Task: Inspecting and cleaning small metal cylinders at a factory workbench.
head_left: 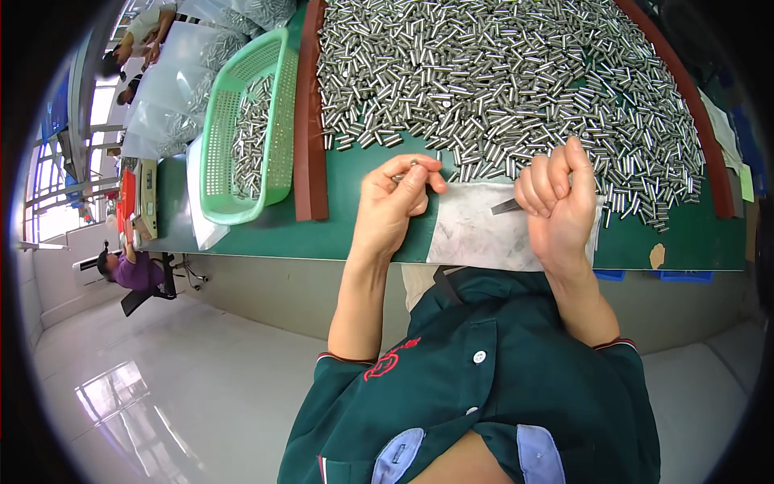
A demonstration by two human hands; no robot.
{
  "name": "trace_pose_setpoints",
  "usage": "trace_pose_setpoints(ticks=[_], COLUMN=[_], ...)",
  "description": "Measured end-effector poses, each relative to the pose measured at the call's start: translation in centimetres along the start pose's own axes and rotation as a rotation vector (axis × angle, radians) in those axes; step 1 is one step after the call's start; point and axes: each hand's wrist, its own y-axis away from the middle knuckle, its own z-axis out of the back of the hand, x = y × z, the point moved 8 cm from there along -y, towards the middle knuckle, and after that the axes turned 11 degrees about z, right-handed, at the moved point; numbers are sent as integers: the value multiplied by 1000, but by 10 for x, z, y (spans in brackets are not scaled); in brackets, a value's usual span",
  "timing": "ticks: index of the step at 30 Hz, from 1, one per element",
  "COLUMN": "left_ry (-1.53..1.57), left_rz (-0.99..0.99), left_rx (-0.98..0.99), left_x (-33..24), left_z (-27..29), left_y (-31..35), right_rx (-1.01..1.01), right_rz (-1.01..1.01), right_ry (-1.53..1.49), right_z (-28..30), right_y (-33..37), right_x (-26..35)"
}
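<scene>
My left hand (390, 200) is closed, its thumb pressed to curled fingers around small metal pins, of which only a bit shows. It hovers at the near edge of a wide spread of short, shiny cylindrical metal pins (484, 89). To its right, my right hand (558, 202) is curled into a fist around a flat grey metal blade-like tool (506, 207). The blade's end points left, over a smudged white cloth (476, 230) lying at the table's front edge. Most of the tool is hidden in the fist.
Reddish-brown strips (310, 121) flank the pins on the green table (347, 239). At left sits a green plastic basket (211, 177) holding more pins, with clear bags (165, 101) of pins beyond. A scale-like device (145, 198) stands farther left. Other people are in the left background.
</scene>
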Motion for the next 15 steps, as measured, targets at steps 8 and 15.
trace_pose_setpoints(ticks=[8, 15], left_ry=[-448, -591], left_rz=[-91, -106], left_rx=[-145, -184], left_x=[-4, -8], left_z=[-10, -14], left_y=[4, 6], right_rx=[2, 4], right_rz=[0, -2], right_ry=[12, 20], right_z=[0, -1], right_y=[0, 0], right_x=[1, 0])
